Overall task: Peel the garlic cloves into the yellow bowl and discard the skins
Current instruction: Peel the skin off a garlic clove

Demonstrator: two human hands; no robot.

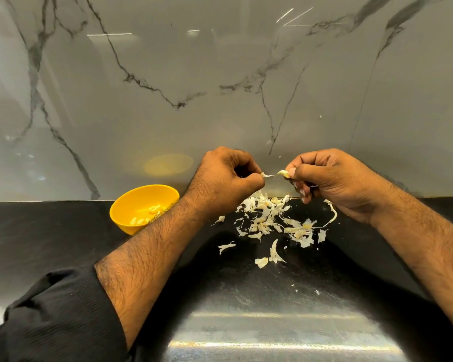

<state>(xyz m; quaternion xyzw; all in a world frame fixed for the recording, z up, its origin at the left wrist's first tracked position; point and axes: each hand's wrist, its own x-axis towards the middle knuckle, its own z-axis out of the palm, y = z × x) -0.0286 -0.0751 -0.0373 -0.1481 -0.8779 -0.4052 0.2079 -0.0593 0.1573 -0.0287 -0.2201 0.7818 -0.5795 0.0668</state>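
Observation:
My right hand (327,178) pinches a garlic clove (284,174) between thumb and fingers, raised above the black counter. My left hand (225,178) pinches a thin strip of skin (266,175) that runs from the clove's tip. Both hands sit close together, a small gap between them. A yellow bowl (131,205) stands on the counter to the left, partly behind my left forearm, with several peeled cloves (154,209) inside. A pile of pale garlic skins (275,220) lies on the counter below my hands.
A grey marble backsplash (220,87) rises right behind the counter. The black counter (50,231) stretches left and right. Loose skin scraps (261,262) lie nearer to me, and a glossy reflection shows on the front of the counter.

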